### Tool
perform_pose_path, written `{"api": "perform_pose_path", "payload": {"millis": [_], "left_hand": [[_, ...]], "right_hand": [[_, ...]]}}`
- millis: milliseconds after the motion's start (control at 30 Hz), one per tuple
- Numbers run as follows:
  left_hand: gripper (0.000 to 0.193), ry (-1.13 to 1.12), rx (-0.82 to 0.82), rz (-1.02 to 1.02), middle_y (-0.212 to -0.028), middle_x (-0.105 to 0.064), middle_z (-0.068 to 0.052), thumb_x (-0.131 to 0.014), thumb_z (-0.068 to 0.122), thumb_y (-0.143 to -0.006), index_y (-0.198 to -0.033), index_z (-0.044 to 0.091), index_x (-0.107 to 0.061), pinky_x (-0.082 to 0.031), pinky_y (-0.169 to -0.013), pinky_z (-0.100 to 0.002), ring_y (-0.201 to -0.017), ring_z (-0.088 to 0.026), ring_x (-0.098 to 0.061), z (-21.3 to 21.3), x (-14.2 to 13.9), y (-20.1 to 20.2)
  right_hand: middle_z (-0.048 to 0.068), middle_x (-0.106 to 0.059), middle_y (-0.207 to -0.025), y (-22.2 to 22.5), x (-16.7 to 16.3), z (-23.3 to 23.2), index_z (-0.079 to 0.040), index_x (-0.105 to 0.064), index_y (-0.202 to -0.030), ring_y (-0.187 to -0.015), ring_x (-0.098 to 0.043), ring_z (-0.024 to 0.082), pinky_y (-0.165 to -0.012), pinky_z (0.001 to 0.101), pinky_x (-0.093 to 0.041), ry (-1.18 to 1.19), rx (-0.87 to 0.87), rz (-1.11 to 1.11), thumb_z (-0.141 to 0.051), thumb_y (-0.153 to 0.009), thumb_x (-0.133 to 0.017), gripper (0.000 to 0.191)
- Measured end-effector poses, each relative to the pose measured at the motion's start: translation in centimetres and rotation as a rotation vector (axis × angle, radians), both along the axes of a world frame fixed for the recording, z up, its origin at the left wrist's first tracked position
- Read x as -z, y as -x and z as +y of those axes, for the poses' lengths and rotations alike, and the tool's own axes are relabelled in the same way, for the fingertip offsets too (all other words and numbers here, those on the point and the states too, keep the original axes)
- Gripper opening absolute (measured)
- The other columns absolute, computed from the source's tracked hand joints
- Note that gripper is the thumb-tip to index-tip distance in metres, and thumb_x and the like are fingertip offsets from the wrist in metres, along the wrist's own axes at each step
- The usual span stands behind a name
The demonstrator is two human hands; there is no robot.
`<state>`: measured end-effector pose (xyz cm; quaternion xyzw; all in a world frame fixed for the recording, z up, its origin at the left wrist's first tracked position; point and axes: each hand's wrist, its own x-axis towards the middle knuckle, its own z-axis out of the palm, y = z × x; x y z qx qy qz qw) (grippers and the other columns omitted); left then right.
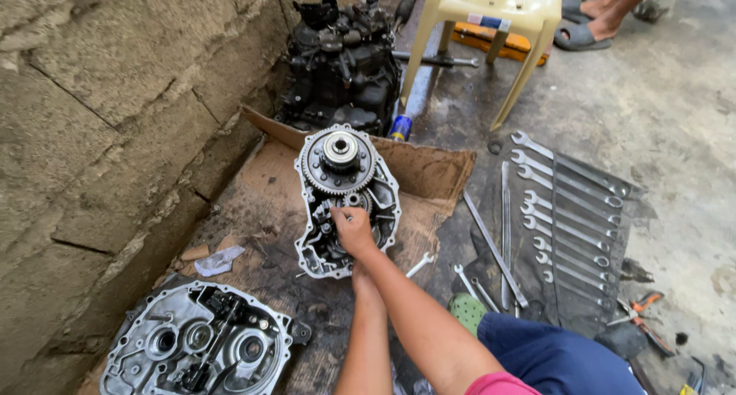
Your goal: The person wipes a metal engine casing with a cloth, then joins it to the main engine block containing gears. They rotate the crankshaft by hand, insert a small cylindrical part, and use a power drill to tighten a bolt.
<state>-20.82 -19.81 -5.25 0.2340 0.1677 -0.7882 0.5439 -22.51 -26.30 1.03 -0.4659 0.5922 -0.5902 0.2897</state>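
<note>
The person is crouching on the floor over an open gearbox half point(346, 203) that is lying on a sheet of cardboard point(429, 173) beside a stone wall point(100, 96). The right hand point(353, 230) is reaching into the lower part of the housing, fingers curled down among the small gears; whether that grip is closing on a part or only pressing on it cannot be told, since the fingertips are hidden. The left hand point(364, 276) is sitting just behind the right wrist and is mostly covered by it, so its grip cannot be told either.

As for progress, the casing is already standing split: the cover half point(195, 349) is lying apart at the near left, inner face up. The large toothed ring gear point(337, 161) is sitting in place at the top of the housing, so the inner parts appear mostly still fitted. A row of wrenches point(571, 211) is lying on a dark mat to the right, untouched, and another engine block point(341, 58) is standing beyond.
</note>
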Motion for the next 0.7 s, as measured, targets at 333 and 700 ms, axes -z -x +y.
{"api": "perform_pose_path", "payload": {"millis": [333,700], "left_hand": [[0.036,-0.007,-0.026,-0.088,-0.107,-0.068,-0.010,-0.062,0.037,-0.096,-0.118,0.008,-0.063,-0.058,-0.080,-0.040,-0.093,-0.026,-0.068,-0.3,-0.8,-0.9],[0.038,-0.115,0.015,-0.259,-0.106,-0.070,-0.008,-0.060,0.040,-0.095,-0.119,0.011,-0.065,-0.058,-0.077,-0.036,-0.091,-0.022,-0.069,4.8,0.5,-5.7]], "right_hand": [[0.008,-0.042,-0.053,-0.7,-0.7,0.7,0.003,-0.057,-0.066,-0.054,-0.039,0.009,-0.050,0.0363,-0.037,0.015,-0.035,0.003,-0.024,-0.097,-0.066,0.042],[0.009,-0.043,-0.051,-5.7,-0.7,5.7,0.004,-0.057,-0.065,-0.053,-0.039,0.008,-0.049,0.0357,-0.035,-0.017,-0.027,-0.037,-0.018,-0.095,-0.064,0.038]]}}
